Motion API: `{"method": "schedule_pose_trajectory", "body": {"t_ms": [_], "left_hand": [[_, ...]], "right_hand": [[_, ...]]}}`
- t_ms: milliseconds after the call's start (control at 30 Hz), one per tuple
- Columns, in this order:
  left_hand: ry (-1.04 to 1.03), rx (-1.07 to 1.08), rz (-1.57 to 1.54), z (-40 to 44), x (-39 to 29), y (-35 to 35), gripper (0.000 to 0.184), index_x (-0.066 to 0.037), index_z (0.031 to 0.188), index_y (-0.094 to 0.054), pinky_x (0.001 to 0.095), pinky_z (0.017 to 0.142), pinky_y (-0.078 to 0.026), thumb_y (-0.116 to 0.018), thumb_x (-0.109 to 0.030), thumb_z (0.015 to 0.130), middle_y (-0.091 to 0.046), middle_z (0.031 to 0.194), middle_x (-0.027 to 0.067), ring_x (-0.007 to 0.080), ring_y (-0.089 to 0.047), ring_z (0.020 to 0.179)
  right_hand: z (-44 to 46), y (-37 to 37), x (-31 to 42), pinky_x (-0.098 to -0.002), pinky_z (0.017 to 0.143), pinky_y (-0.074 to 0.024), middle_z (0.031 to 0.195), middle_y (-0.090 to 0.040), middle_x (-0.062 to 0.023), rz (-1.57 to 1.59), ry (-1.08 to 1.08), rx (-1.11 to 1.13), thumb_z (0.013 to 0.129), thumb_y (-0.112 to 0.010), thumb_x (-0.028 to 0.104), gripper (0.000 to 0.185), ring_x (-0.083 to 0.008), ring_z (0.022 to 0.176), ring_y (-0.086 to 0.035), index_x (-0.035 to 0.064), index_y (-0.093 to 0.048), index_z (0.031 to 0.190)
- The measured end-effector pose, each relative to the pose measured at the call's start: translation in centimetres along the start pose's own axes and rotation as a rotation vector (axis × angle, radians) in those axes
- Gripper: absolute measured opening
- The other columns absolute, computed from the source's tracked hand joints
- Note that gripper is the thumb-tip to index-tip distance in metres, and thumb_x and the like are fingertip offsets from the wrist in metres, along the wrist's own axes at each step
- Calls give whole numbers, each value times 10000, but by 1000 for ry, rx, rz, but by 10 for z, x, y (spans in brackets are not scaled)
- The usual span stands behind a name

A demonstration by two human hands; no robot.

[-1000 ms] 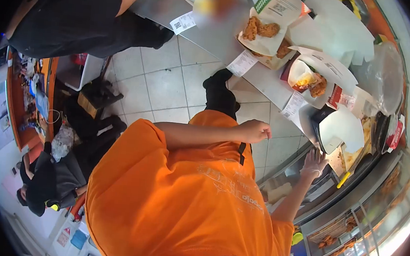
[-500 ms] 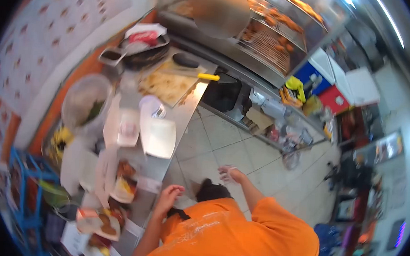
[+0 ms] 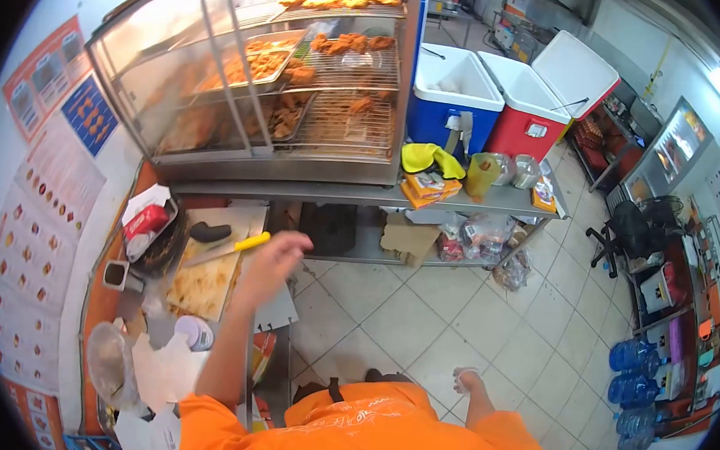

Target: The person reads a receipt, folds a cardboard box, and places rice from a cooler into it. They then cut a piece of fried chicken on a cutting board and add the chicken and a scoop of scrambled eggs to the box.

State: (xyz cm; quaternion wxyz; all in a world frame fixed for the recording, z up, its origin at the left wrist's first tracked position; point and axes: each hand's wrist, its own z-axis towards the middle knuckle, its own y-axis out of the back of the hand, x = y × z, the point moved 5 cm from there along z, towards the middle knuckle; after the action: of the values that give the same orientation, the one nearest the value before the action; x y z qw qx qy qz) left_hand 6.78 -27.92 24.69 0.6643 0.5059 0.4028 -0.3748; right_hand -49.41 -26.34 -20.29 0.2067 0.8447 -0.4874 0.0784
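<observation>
My left hand (image 3: 280,254) reaches out over the front edge of the side counter, slightly blurred, with fingers loosely apart and nothing in them. Just beside it is the yellow handle of a knife (image 3: 252,241), whose blade lies across a stained cutting board (image 3: 200,284). A dark, rounded object (image 3: 210,233) rests on the board by the blade. My right hand (image 3: 468,381) hangs low over the tiled floor, seemingly in a clear plastic glove. Its fingers are loosely bent and no object shows in them.
A glass food warmer (image 3: 280,166) with fried pieces stands ahead. Right of it are a blue cooler (image 3: 453,118) and a red cooler (image 3: 519,136), both open. White takeaway boxes (image 3: 164,370) and a round tub (image 3: 193,332) sit on the left counter. Water jugs (image 3: 630,388) stand far right.
My view has swung left and up toward the warmer. My left hand has gone from beside my body out to near the knife handle. My right hand stays low at my side.
</observation>
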Motion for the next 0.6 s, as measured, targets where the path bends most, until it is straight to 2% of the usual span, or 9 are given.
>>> {"method": "schedule_pose_trajectory", "body": {"t_ms": [133, 167, 300, 333, 367, 433, 500, 567, 600], "left_hand": [[-253, -208, 109, 96, -92, 69, 230, -20, 1144, -625, 248, 856, -475, -529, 8, 937, -634, 1174, 42, 99, -591, 993], [-403, -258, 189, 114, -122, 80, 247, -23, 1174, -609, 250, 871, -473, -522, 8, 944, -632, 1178, 42, 107, -592, 1028], [-750, -513, 607, 180, -220, 112, 314, -9, 1239, -576, 351, 1018, -437, -562, -51, 928, -627, 1245, 109, 206, -565, 1201], [-886, -556, 673, 195, -244, 115, 324, -8, 1242, -579, 360, 1023, -435, -577, -79, 925, -633, 1239, 120, 224, -573, 1196], [-1017, -595, 738, 210, -265, 118, 337, -8, 1245, -582, 368, 1029, -433, -592, -107, 923, -638, 1234, 131, 241, -581, 1192], [-1248, -709, 786, 240, -303, 122, 263, -39, 1138, -631, 377, 864, -519, -631, -119, 888, -677, 1099, 132, 294, -668, 957], [-1267, -642, 895, 280, -336, 126, 324, -64, 1225, -625, 362, 950, -478, -617, -146, 911, -666, 1155, 148, 311, -627, 1098], [-1141, -573, 982, 330, -368, 135, 306, -53, 1196, -644, 361, 911, -486, -616, -183, 921, -675, 1102, 138, 286, -630, 1050], [-1023, -531, 1022, 353, -380, 136, 302, -48, 1182, -653, 360, 892, -490, -616, -202, 925, -679, 1075, 133, 273, -631, 1026]], "right_hand": [[21, 18, 57, -407, 625, -544, 1061, -645, -168, 52, 96, -30, 934, -557, 277, 322, -285, 794, -653, 32, -635, 1128], [29, 13, 82, -407, 625, -544, 1061, -645, -168, 55, 118, -24, 934, -557, 277, 322, -285, 794, -653, 32, -635, 1128], [51, -16, 193, -378, 624, -547, 1041, -656, -154, -64, 438, 76, 917, -578, 270, 334, -247, 793, -662, 11, -634, 1119], [55, -27, 218, -366, 619, -546, 1010, -664, -149, -121, 580, 93, 910, -586, 265, 333, -235, 773, -664, 6, -635, 1113], [55, -35, 239, -366, 619, -546, 1010, -664, -149, -120, 581, 89, 910, -586, 265, 333, -235, 773, -664, 6, -635, 1113], [43, -49, 290, -354, 618, -548, 970, -675, -116, -60, 556, 85, 884, -610, 241, 312, -217, 754, -664, 17, -653, 1096], [38, -61, 330, -349, 616, -548, 971, -677, -109, -27, 574, 91, 882, -610, 238, 309, -216, 749, -663, 18, -654, 1095], [49, -66, 346, -345, 615, -547, 971, -678, -103, 9, 579, 100, 880, -611, 234, 306, -216, 743, -662, 19, -655, 1094], [75, -71, 358, -346, 620, -547, 977, -681, -99, -101, 717, 93, 872, -612, 236, 313, -220, 748, -669, 18, -657, 1091]]}}
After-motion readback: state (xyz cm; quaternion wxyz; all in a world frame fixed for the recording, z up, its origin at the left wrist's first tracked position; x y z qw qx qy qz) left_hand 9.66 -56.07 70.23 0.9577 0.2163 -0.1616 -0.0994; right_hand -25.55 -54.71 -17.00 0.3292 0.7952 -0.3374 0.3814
